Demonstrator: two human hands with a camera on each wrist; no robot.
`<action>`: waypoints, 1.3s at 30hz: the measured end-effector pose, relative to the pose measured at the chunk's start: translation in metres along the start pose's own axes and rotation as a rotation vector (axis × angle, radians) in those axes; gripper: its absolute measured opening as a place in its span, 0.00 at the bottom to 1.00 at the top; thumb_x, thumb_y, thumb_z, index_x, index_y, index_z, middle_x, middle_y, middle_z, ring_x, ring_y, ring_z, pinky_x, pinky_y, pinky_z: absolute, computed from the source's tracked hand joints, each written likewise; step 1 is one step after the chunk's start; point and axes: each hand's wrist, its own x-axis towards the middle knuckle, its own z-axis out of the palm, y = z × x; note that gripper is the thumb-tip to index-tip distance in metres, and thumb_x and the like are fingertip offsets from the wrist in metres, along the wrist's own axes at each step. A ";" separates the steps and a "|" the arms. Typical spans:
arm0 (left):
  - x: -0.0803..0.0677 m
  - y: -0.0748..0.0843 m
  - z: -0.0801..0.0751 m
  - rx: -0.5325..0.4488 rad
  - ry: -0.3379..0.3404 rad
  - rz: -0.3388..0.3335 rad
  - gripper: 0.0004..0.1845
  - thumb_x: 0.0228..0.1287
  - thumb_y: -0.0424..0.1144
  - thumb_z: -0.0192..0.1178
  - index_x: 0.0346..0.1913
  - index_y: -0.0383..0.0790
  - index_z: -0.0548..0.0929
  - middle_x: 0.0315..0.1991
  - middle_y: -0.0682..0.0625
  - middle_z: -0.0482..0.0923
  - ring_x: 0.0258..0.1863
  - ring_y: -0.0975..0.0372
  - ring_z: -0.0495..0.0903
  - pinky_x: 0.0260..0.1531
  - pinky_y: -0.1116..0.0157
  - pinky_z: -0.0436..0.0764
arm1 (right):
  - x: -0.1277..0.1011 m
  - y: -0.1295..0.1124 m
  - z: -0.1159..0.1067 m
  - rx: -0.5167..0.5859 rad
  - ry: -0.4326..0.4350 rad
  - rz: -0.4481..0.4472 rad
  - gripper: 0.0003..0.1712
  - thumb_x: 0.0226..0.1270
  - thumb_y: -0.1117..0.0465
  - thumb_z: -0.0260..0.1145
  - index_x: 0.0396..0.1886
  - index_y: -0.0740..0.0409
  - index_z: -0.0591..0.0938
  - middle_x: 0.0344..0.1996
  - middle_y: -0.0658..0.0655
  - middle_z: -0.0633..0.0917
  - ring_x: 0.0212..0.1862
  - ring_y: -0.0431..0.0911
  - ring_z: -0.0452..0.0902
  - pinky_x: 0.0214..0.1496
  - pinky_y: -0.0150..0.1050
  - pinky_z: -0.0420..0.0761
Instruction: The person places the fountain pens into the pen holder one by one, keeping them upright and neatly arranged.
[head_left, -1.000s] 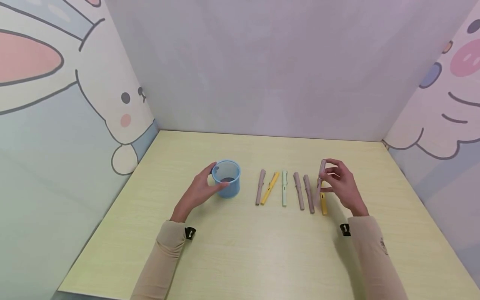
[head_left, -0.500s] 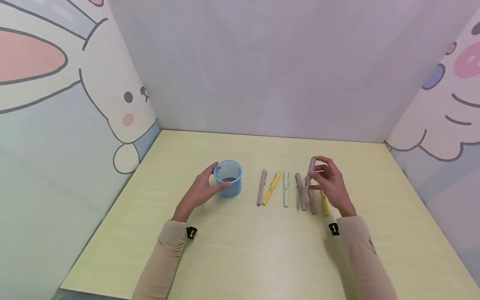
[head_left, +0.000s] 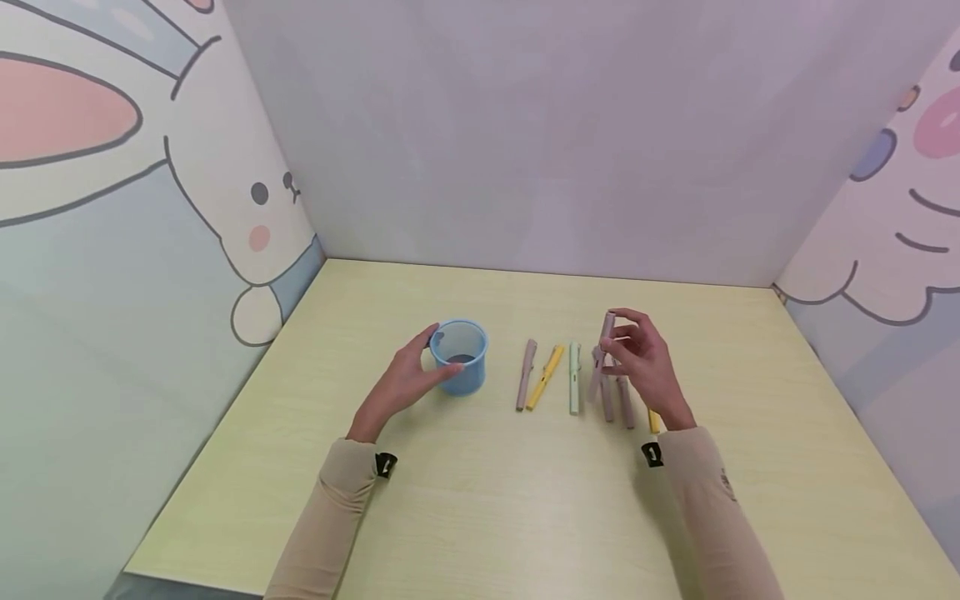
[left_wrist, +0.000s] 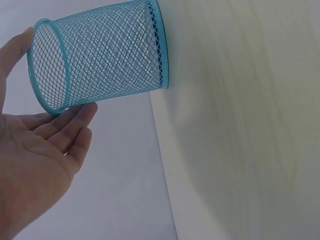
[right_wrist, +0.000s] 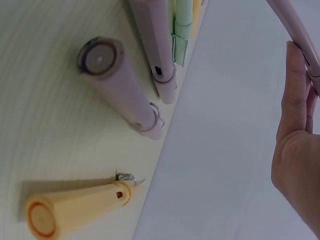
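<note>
Right hand (head_left: 641,362): pinching a mauve pen (head_left: 602,354) between thumb and fingers (head_left: 624,334), held upright and clear of the table (head_left: 480,517); now above the two mauve pens at the right of the row.
Left hand (head_left: 408,379): fingers straight and relaxed, laid against the near side of the blue mesh cup (head_left: 459,357), thumb at the rim; cupping it, not clenching.
Held pen: lifted, tilted slightly, roughly at 3 o'clock from the cup and well apart from it.
Just changed: right hand and pen shifted toward 9 o'clock, from above the yellow pen at the row's end to above the mauve pair.
Meaning, as a judgement: pen on its way toward the cup, about halfway along the row; cup steadied for it.
Against the earlier frame: cup and left hand unmoved; row on the table unchanged; yellow end pen (head_left: 653,419) now mostly hidden behind the right wrist.
Row left on the table: mauve pen (head_left: 526,374), yellow pen (head_left: 543,377), pale green pen (head_left: 573,377), then two mauve ones (head_left: 617,398).
Right wrist view: two mauve pens (right_wrist: 125,90) and the yellow pen (right_wrist: 75,212) below; held pen only a sliver at the frame edge (right_wrist: 295,30), grip there probably fingertip only.
Left wrist view: mesh cup (left_wrist: 100,55) upright on the table, empty as far as the mesh shows.
</note>
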 end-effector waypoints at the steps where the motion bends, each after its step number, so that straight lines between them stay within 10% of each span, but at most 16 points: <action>1: 0.000 0.000 0.000 0.000 -0.001 -0.001 0.51 0.67 0.56 0.69 0.81 0.34 0.55 0.77 0.37 0.62 0.77 0.45 0.58 0.73 0.41 0.59 | 0.001 0.000 0.002 0.000 -0.002 -0.004 0.26 0.77 0.71 0.61 0.71 0.65 0.68 0.43 0.57 0.79 0.41 0.44 0.81 0.35 0.41 0.88; 39: -0.002 -0.004 -0.002 -0.005 0.006 0.032 0.50 0.67 0.55 0.69 0.81 0.35 0.57 0.75 0.39 0.67 0.74 0.46 0.64 0.70 0.42 0.65 | 0.027 -0.004 0.061 0.133 -0.007 -0.109 0.29 0.75 0.74 0.62 0.72 0.67 0.67 0.44 0.56 0.79 0.41 0.42 0.81 0.35 0.42 0.88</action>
